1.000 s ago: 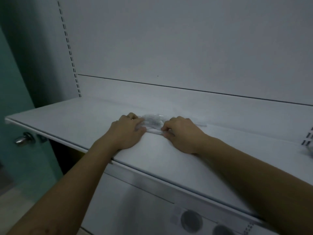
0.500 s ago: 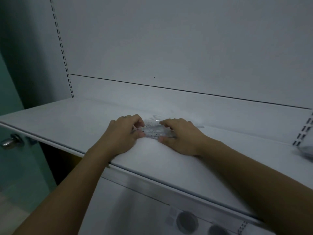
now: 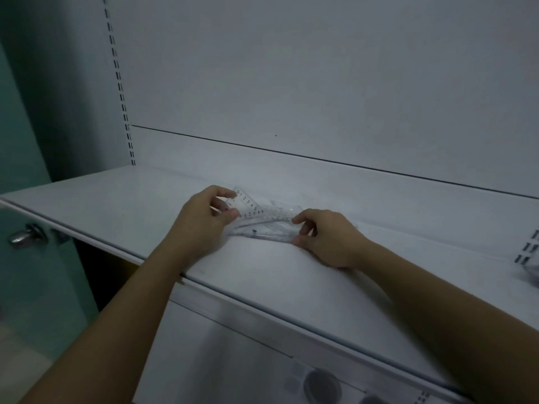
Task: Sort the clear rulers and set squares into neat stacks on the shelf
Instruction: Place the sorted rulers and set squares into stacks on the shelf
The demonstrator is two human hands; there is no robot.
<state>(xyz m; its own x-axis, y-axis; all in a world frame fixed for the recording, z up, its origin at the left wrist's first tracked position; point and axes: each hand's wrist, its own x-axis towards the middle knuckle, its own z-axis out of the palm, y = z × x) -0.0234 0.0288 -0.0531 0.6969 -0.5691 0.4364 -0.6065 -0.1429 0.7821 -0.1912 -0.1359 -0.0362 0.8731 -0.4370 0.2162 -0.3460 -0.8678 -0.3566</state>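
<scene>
Head view: left hand and right hand pinch one ruler bundle.

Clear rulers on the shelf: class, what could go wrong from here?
The rulers lie fanned and overlapping, so pulling one with the left hand may scatter the rest. The right hand pinches only their ends, so they could slip. Clear plastic on the pale shelf is easily overlooked.

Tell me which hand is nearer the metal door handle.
Left. The left hand holds the end of the clear rulers nearest the door handle; the right hand pinches their opposite end, farther right.
</scene>
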